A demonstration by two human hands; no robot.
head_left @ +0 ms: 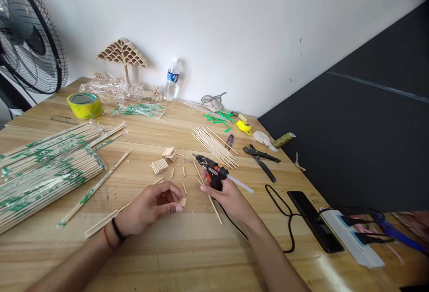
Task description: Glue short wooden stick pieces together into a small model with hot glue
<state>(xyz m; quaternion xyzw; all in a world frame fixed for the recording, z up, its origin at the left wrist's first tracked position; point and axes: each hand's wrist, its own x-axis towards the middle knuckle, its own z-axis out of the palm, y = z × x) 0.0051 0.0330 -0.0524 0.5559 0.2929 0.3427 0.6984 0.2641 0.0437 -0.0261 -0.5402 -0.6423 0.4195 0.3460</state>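
Over a wooden bench (pixel 161 260), the left hand (pixel 145 207) pinches a small stick block (pixel 183 202) to the near left of the glue gun (pixel 214 171) the right hand (pixel 231 197) grips, its nozzle (pixel 194 155) pointing away leftward.

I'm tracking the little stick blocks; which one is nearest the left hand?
The small block at the fingertips of the left hand; the other two blocks, both larger, lie farther forward.

- A wooden desk (pixel 187 256) is carrying these:
- Bagged sticks (pixel 50 184) are covering its left side.
- Loose sticks (pixel 216 148) are lying near black pliers (pixel 257 154).
- A bottle (pixel 172 78) is standing toward the back.
- A phone (pixel 313 220) is lying beside a power strip (pixel 353 242).
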